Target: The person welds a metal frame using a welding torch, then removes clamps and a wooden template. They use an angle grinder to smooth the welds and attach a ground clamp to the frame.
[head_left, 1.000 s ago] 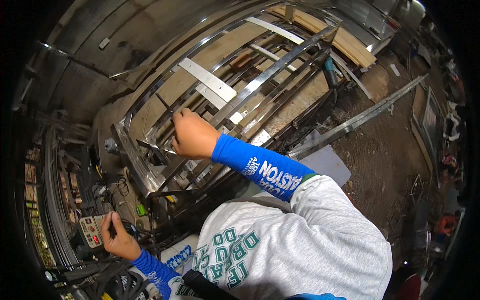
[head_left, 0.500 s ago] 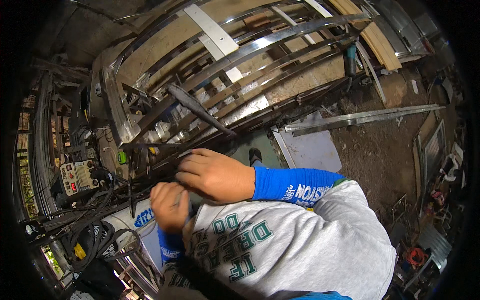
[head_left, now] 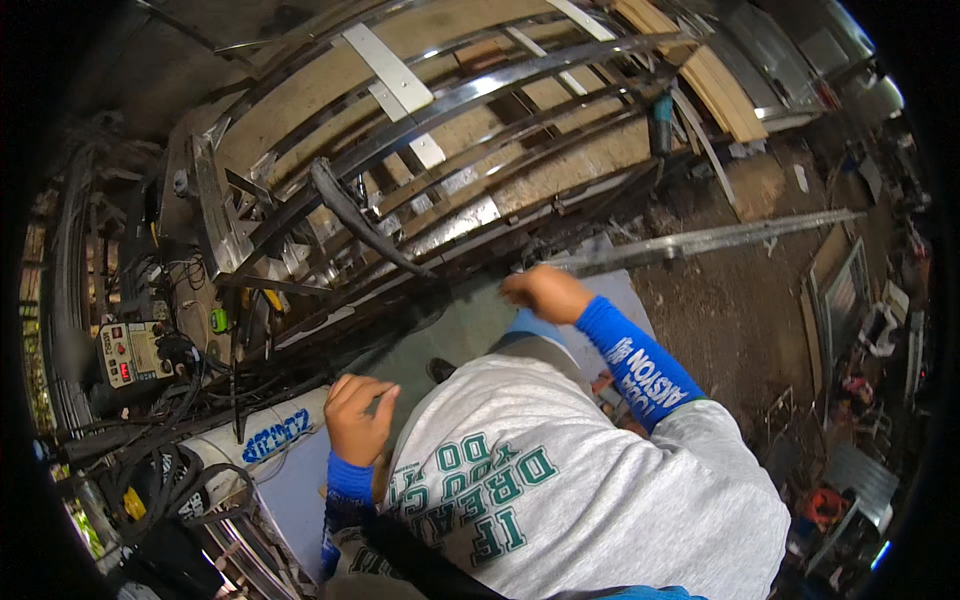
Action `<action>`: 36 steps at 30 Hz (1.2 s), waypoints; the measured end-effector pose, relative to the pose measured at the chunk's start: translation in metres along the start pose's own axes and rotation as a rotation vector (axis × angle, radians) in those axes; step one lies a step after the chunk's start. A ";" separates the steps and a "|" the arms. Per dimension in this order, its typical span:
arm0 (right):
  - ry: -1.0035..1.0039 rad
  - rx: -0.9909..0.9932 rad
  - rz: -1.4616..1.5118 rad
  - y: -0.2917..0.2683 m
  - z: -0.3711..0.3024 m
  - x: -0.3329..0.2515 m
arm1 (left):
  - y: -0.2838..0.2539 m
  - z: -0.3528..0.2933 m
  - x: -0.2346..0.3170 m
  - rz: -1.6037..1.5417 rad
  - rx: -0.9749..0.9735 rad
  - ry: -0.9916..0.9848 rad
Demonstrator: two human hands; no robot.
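Note:
My left hand is raised in front of my body, thumb apart from its half-bent fingers, with nothing in it. Out to the right, my right hand hangs over the ground, its fingers turned down and mostly hidden. Both forearms wear blue sleeves. Beyond the hands stands a shiny metal frame of long bars, with white strips across it. A thick dark hose-like piece hangs over its near bar. Neither hand touches the frame.
At left sits a box-shaped machine with a red display. A white cylinder and tangled black cables lie near my left arm. A long metal profile crosses the ground at right. Wooden boards and a teal-bodied tool are farther back.
My hands were together in front of me and are now apart. The right hand has swung away to the right; the left has moved slightly right. The whole view has shifted a little.

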State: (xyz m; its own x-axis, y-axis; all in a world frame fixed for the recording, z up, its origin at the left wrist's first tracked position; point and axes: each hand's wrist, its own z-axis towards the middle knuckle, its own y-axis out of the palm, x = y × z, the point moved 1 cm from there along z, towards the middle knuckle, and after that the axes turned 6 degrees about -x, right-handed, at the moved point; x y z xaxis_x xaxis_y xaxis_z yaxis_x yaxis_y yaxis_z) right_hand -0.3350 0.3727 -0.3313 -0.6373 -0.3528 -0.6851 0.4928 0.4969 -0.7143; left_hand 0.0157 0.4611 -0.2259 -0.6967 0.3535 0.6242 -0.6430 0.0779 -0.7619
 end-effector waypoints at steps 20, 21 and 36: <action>1.239 0.559 -0.084 -0.249 -0.021 0.491 | 0.131 -0.005 0.177 0.197 -0.301 -0.676; 1.252 0.583 -0.078 -0.249 -0.026 0.482 | 0.129 -0.002 0.178 0.232 -0.335 -0.721; 0.639 1.116 0.394 -0.152 -0.160 0.454 | 0.159 -0.006 0.158 0.085 -0.424 -0.687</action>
State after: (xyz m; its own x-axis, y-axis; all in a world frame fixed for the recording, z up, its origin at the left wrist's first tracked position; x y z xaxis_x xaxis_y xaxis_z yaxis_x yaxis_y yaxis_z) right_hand -0.7943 0.2636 -0.5107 -0.3542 0.2436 -0.9029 0.7269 -0.5357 -0.4298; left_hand -0.1948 0.5349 -0.2495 -0.8660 -0.2663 0.4233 -0.5000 0.4717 -0.7263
